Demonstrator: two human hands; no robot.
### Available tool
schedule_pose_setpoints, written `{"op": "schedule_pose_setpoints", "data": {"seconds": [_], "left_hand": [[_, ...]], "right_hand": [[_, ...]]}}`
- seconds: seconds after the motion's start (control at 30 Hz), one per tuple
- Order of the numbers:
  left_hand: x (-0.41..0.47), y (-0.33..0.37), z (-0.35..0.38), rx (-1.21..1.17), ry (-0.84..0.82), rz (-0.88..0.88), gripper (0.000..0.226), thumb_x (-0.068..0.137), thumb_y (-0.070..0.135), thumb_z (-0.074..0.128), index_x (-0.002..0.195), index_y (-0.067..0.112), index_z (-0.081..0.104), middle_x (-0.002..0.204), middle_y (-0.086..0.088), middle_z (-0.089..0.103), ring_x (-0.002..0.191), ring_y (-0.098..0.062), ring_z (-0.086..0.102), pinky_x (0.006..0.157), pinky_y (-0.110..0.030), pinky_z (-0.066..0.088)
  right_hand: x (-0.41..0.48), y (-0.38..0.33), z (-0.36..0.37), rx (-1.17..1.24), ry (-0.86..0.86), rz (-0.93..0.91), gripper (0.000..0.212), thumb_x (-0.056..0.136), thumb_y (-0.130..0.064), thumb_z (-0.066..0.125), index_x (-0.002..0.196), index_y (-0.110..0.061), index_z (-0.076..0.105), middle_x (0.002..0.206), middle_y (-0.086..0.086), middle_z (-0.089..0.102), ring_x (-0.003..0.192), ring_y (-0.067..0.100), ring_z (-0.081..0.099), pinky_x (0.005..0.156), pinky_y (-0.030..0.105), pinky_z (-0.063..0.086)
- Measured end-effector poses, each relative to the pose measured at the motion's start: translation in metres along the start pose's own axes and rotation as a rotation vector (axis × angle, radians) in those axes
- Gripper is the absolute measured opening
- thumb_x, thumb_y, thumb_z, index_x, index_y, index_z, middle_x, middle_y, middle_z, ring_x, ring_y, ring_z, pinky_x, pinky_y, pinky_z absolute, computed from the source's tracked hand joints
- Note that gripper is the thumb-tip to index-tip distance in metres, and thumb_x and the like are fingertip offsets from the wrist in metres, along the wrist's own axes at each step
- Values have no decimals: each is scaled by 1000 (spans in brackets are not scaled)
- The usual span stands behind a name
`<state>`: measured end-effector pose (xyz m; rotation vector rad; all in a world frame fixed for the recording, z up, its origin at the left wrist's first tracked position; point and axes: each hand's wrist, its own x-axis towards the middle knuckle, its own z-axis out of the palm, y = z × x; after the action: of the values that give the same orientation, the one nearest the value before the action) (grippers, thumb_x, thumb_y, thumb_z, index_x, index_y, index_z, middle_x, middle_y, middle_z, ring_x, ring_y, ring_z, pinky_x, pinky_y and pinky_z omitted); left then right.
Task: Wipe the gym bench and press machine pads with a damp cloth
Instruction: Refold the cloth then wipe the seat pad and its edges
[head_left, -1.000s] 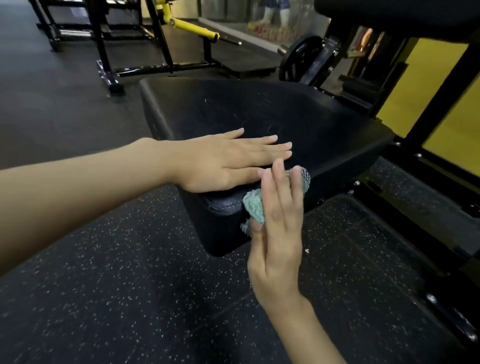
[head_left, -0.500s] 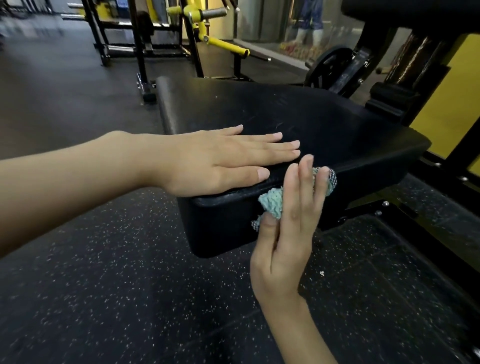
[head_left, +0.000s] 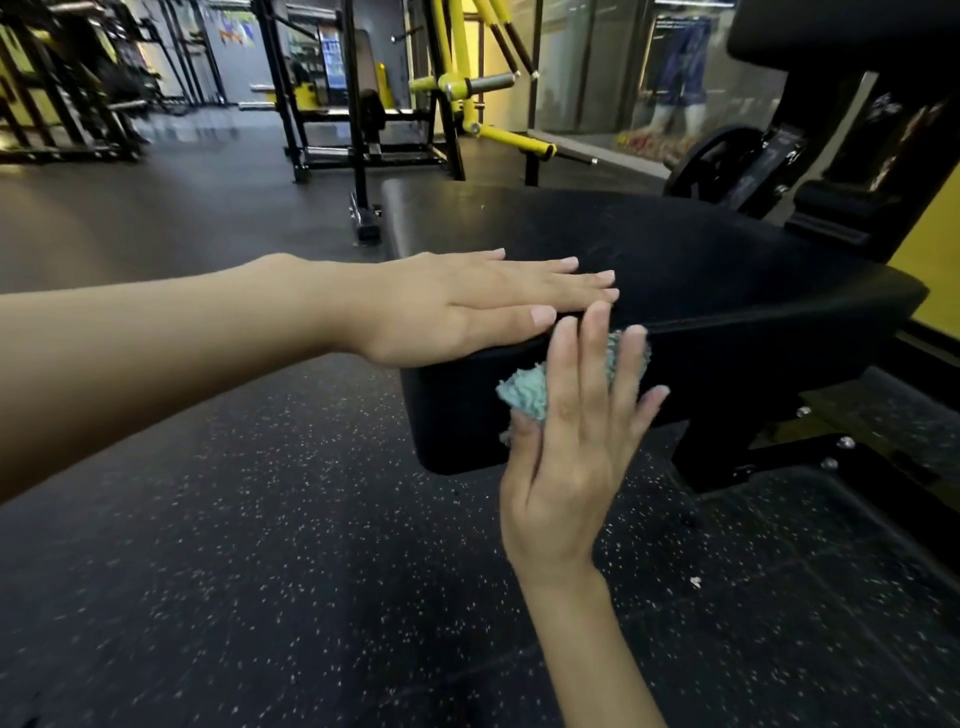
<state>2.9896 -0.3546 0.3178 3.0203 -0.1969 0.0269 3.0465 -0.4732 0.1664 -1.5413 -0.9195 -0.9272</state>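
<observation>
A black padded seat (head_left: 701, 270) of a gym machine fills the middle of the view. My left hand (head_left: 467, 306) lies flat on its top near the front corner, fingers straight. My right hand (head_left: 576, 431) presses a teal fluffy cloth (head_left: 527, 389) against the pad's front side wall with straight, upright fingers. Most of the cloth is hidden under my palm; bits show at the left and between my fingers.
The machine's black frame (head_left: 779, 457) and a weight plate (head_left: 711, 161) stand at the right, by a yellow wall (head_left: 930, 249). A yellow and black press machine (head_left: 457, 88) stands behind the pad. Speckled black rubber floor (head_left: 260, 545) stretches to the left and front.
My right hand has slid the cloth slightly left and down along the pad's front side. The view has lifted, showing more of the gym behind. My left hand stays flat on the pad.
</observation>
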Motion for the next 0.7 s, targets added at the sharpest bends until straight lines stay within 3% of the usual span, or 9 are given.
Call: {"op": "schedule_pose_setpoints", "data": {"seconds": [0.1, 0.2, 0.4, 0.53, 0.7], "left_hand": [[-1, 7, -5, -18, 4, 49, 56, 102, 48, 18, 156, 36, 19, 162, 27, 11, 147, 10, 1, 126, -39, 0], [-6, 8, -2, 21, 32, 54, 59, 100, 50, 15, 157, 34, 17, 162, 26, 9, 148, 9, -1, 126, -41, 0], [-15, 8, 2, 109, 78, 125, 56, 105, 41, 17, 158, 26, 15, 165, 18, 7, 150, 1, -4, 124, -39, -3], [-23, 12, 11, 266, 226, 92, 56, 106, 39, 16, 159, 22, 16, 166, 12, 8, 152, -3, -4, 123, -40, -4], [-34, 20, 24, 342, 358, 43, 56, 106, 38, 20, 159, 18, 16, 166, 5, 10, 153, -9, -1, 123, -41, 0]], "right_hand": [[9, 31, -12, -78, 5, 56, 54, 107, -39, 20, 152, -9, 23, 162, 0, 19, 152, 17, 4, 123, 51, 1], [14, 41, -12, 79, 30, 61, 55, 107, -34, 25, 151, 0, 23, 160, 10, 23, 152, 24, 4, 123, 52, 7], [3, 5, 2, 194, 58, 83, 52, 108, -35, 23, 150, -5, 21, 158, -2, 20, 153, 23, 3, 122, 53, 11], [-12, -16, 9, 186, 17, 43, 53, 108, -38, 19, 150, -6, 24, 157, -8, 22, 154, 21, 6, 120, 60, 15], [-6, 7, 5, 108, 13, -20, 51, 108, -36, 18, 150, -7, 23, 158, -5, 22, 153, 17, 8, 123, 51, 11]]}}
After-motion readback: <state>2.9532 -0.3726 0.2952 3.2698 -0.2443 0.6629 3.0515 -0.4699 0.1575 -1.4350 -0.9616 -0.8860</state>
